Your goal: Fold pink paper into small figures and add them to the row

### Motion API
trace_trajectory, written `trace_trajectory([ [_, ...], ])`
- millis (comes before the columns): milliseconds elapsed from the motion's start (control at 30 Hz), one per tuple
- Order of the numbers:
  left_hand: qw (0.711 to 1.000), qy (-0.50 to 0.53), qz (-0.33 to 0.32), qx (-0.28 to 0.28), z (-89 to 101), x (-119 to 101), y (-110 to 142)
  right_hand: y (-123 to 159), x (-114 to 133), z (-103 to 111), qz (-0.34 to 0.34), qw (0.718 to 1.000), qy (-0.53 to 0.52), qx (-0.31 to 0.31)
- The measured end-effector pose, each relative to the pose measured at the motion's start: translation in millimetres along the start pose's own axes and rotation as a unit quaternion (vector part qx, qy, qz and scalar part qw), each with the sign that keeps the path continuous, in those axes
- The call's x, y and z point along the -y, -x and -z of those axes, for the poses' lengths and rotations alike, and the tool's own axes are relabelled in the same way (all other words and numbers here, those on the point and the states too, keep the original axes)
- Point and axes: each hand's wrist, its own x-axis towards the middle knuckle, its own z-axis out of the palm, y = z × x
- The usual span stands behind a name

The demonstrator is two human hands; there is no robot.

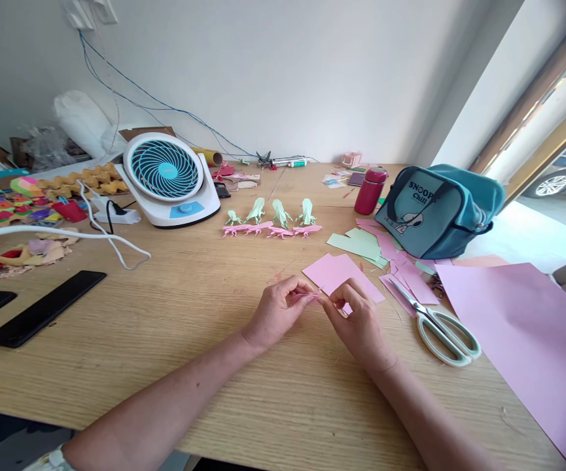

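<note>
Head view: hands (319,317) pinched shut on thin, folded pink paper (312,295), wood-grain tabletop (165,333) below

Four green paper figures (279,212), four pink paper figures (307,230), one small pink paper piece (307,296), centre. One fan (167,171), upper left. Two black slabs (44,309), lower left. One bottle (369,192), one bag (423,219), upper right. One pair of scissors (447,333), right.

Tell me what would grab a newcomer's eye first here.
Probably the white desk fan with turquoise blades, standing at the back left of the wooden table. Next, the small folded-paper figures, pale green ones behind pink ones, lined up right of the fan. The teal fabric bag with a cartoon dog also stands out, at the back right beside a red bottle.
</note>
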Motion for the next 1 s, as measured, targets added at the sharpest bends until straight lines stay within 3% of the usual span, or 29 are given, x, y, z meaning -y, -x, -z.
trace_trajectory([
  [167, 0.991, 0.095, 0.083, -0.043, -1.2, 7.0, -2.2, -1.0, -2.4, -1.6, -0.060, 0.997, -0.044, -0.011],
  [300, 0.978, 0.152, 0.126, -0.064, -3.2, 7.7, -2.3, 2.1, -3.9, -9.9, -0.105, 0.990, -0.095, 0.018],
  [600, 0.977, 0.168, 0.133, 0.009, -11.3, 9.8, 3.4, 3.3, -2.5, -18.5, -0.182, 0.953, -0.240, 0.046],
  [700, 0.989, 0.099, 0.111, -0.011, -8.4, 7.0, 2.1, 2.9, -2.7, -17.1, -0.186, 0.957, -0.216, 0.042],
  [800, 0.998, 0.021, 0.045, -0.037, -3.9, 1.5, 0.7, 3.5, -2.2, -15.7, -0.175, 0.967, -0.178, 0.045],
  [1000, 0.998, -0.055, -0.037, -0.012, 5.2, -4.4, -2.1, 5.8, -3.7, -13.0, -0.105, 0.986, -0.112, 0.064],
])
